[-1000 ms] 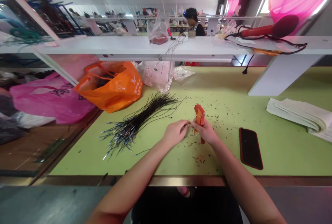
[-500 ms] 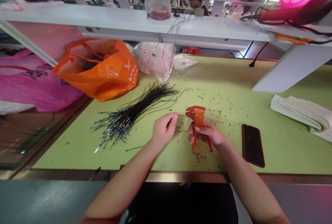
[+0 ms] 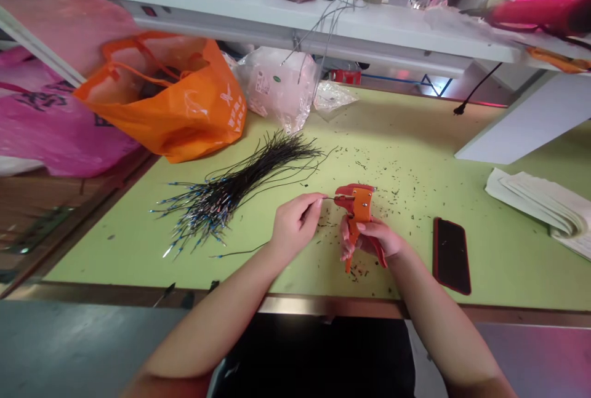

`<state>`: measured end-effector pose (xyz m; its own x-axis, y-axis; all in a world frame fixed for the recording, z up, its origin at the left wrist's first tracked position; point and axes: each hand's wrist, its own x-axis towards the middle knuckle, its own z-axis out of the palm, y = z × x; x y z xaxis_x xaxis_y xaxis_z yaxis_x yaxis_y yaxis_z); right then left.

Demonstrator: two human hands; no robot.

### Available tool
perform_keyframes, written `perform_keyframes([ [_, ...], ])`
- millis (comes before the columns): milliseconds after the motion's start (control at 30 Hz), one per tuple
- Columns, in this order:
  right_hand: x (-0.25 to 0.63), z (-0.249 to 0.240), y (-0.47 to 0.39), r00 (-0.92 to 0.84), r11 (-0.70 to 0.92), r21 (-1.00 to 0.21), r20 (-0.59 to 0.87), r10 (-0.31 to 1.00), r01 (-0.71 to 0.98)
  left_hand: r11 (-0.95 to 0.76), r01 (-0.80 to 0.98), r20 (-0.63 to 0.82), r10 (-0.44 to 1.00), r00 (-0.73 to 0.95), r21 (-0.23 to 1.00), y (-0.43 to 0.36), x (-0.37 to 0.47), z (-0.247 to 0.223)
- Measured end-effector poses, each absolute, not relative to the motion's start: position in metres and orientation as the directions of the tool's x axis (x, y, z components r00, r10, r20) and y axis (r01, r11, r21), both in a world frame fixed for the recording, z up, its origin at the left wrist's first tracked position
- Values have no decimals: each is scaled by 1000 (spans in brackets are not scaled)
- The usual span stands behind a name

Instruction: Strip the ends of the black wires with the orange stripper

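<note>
My left hand (image 3: 298, 221) is closed in a pinch on a thin black wire (image 3: 243, 253). Its short free end reaches into the jaws of an orange-red wire stripper (image 3: 361, 202); the other end, with a blue and silver tip, trails out behind my wrist onto the table. Wrapped round the stripper's handles is my right hand (image 3: 369, 238), the tool's jaws pointing left toward my left hand. Farther left lies a bundle of black wires (image 3: 249, 179), many with blue and silver tips at the near end.
Black clippings dot the green tabletop (image 3: 401, 133). A phone (image 3: 451, 256) and folded white cloth (image 3: 535, 201) lie to the right. An orange bag (image 3: 184, 115) and clear plastic bags (image 3: 279, 87) stand behind the bundle. A white shelf (image 3: 207, 10) spans the back, wires dangling from it.
The wire's end has come into the stripper's jaws, which stood in front of it before. The jaws look less spread now. The whole view has tilted slightly downward.
</note>
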<state>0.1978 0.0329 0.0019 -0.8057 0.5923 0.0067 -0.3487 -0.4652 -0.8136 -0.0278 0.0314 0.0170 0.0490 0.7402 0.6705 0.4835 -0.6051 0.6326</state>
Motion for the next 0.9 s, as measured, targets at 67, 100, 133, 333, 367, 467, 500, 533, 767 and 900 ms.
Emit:
perform_keyframes([
  [67,198,2,33,-802,-464,-814,5,598,-351,-593,482,659,751,43,645,31,-27,16],
  [100,198,1,33,-801,-461,-816,3,599,-348,-589,481,657,753,36,649,31,-26,16],
  [133,198,1,33,-802,-459,-821,-1,597,-341,-587,480,657,753,29,652,31,-26,16],
  [333,200,-1,33,-811,-452,-836,-16,585,-310,-602,467,666,745,37,648,32,-25,15],
  [367,200,0,33,-809,-450,-838,-18,587,-308,-603,465,665,746,38,649,31,-25,15],
  [467,199,2,32,-802,-437,-847,-21,598,-303,-594,463,658,752,28,658,30,-24,15],
  [500,199,3,32,-797,-432,-849,-22,603,-303,-587,464,654,756,21,663,30,-24,15],
  [533,198,3,32,-794,-430,-851,-26,607,-302,-578,466,648,762,12,670,29,-23,15],
  [767,197,5,31,-792,-437,-848,-34,609,-300,-574,464,639,769,21,675,29,-22,14],
  [900,196,5,30,-781,-434,-851,-45,622,-296,-578,463,644,765,22,672,29,-22,14],
])
